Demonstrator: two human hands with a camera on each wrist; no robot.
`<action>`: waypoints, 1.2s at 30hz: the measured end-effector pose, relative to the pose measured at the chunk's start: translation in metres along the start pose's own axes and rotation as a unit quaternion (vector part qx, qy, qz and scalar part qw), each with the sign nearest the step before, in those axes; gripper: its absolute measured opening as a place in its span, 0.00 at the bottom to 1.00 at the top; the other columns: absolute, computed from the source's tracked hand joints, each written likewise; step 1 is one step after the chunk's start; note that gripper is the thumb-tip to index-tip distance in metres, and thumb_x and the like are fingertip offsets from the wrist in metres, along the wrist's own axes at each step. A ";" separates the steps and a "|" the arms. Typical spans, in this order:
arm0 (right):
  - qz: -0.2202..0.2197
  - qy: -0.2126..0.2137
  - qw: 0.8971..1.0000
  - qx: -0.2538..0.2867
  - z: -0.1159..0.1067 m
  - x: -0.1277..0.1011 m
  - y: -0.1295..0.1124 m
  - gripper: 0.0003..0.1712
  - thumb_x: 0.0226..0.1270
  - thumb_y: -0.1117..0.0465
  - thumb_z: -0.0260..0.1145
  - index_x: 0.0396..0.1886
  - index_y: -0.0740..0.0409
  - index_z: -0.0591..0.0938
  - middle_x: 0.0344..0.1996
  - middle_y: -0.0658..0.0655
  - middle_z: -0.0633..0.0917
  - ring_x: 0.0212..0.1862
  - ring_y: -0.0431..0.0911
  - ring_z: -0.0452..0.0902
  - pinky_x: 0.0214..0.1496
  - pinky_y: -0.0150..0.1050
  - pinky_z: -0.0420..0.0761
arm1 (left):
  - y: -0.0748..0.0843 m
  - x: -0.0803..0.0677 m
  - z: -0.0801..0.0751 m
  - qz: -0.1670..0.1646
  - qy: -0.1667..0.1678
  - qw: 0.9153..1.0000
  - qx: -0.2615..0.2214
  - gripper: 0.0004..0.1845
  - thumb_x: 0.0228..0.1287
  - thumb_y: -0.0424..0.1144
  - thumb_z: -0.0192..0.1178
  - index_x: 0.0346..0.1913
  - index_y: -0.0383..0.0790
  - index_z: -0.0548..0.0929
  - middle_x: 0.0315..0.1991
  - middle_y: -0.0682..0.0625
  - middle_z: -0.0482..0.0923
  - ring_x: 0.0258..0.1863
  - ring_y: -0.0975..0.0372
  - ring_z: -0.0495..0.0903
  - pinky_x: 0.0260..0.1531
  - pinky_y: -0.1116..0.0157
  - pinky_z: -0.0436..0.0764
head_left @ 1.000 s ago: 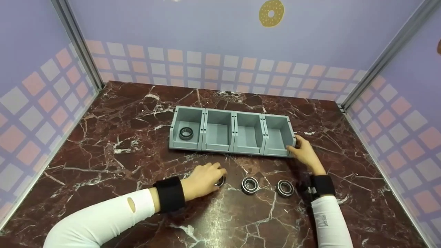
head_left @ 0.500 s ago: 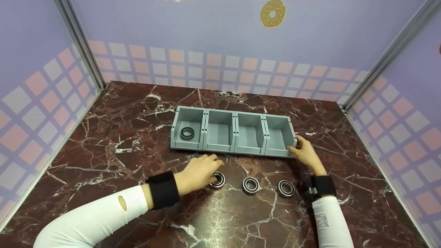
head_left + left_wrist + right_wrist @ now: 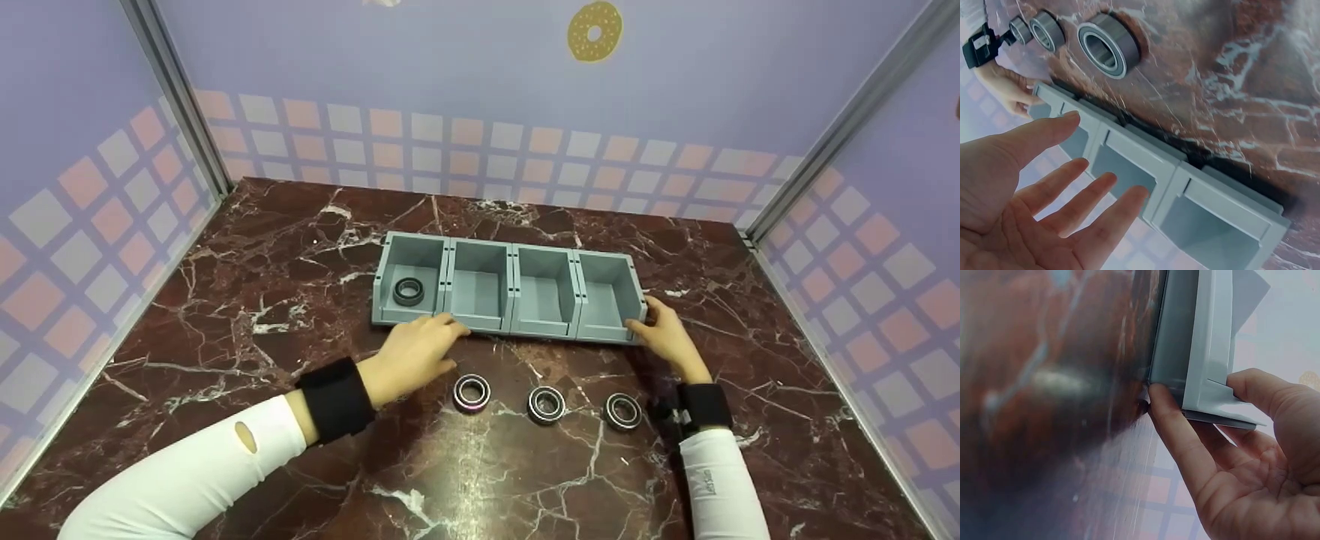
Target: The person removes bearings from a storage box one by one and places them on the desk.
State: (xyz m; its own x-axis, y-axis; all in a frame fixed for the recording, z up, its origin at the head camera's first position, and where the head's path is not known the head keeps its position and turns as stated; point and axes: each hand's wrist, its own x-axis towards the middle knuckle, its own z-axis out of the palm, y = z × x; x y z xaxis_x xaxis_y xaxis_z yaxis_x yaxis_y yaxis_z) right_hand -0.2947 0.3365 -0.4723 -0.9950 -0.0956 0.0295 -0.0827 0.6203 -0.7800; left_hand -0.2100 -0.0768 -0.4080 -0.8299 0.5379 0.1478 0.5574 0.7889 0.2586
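A row of joined grey storage bins (image 3: 480, 324) stands on the marble-patterned table. One bearing (image 3: 409, 292) lies in the leftmost bin. In front of the row, three more bearings lie on the table: a left one (image 3: 472, 394), a middle one (image 3: 546, 405) and a right one (image 3: 622, 412). My left hand (image 3: 414, 356) hovers by the front of the row, fingers spread and nothing in them, as the left wrist view shows. With thumb and fingers on either side of the end wall, my right hand (image 3: 1252, 450) grips the rightmost bin (image 3: 1213, 343).
Patterned panels (image 3: 450, 142) rise behind the table and along both sides, with metal posts (image 3: 176, 97) at the back corners. Bare table (image 3: 247, 262) lies left of the bins and in front of the bearings.
My left hand has drawn away from the left bearing, up and leftward toward the bins, leaving that bearing on the table in full view. My right hand keeps its place on the end bin.
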 end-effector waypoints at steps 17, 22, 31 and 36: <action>-0.010 0.010 1.000 0.016 0.001 0.001 0.002 0.28 0.71 0.71 0.63 0.68 0.78 0.69 0.55 0.81 0.81 0.39 0.31 0.76 0.37 0.22 0.77 | -0.025 0.007 -0.015 -0.044 0.018 0.999 0.021 0.24 0.61 0.36 0.73 0.60 0.37 0.83 0.54 0.40 0.84 0.51 0.44 0.85 0.44 0.46 0.88; -0.011 0.007 1.000 0.021 0.000 0.000 0.001 0.28 0.71 0.70 0.63 0.67 0.78 0.69 0.54 0.81 0.81 0.39 0.33 0.76 0.36 0.22 0.77 | -0.034 0.011 -0.017 -0.059 0.026 0.998 0.020 0.24 0.61 0.36 0.73 0.60 0.38 0.83 0.55 0.41 0.85 0.51 0.45 0.86 0.44 0.47 0.89; 0.005 -0.001 1.000 0.021 -0.001 -0.003 -0.003 0.29 0.73 0.71 0.60 0.69 0.78 0.67 0.55 0.81 0.80 0.38 0.33 0.75 0.34 0.24 0.76 | -0.048 0.019 -0.017 -0.083 0.042 0.995 0.020 0.24 0.62 0.37 0.73 0.60 0.38 0.83 0.52 0.40 0.85 0.50 0.44 0.85 0.44 0.45 0.88; 0.005 0.001 1.000 0.022 0.000 -0.002 -0.003 0.28 0.73 0.71 0.61 0.68 0.78 0.68 0.54 0.80 0.81 0.36 0.32 0.75 0.33 0.24 0.77 | -0.053 0.025 -0.016 -0.095 0.038 0.995 0.019 0.24 0.63 0.38 0.72 0.62 0.38 0.83 0.56 0.38 0.84 0.52 0.43 0.85 0.46 0.44 0.87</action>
State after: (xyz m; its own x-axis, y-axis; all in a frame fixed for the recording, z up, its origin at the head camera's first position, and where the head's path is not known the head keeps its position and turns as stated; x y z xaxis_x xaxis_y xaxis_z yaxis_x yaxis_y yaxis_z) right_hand -0.2920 0.3352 -0.4697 -0.9958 -0.0887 0.0233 -0.0711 0.5858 -0.8074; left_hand -0.2612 -0.1101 -0.4026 -0.9185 0.3564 0.1711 0.3905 0.8852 0.2529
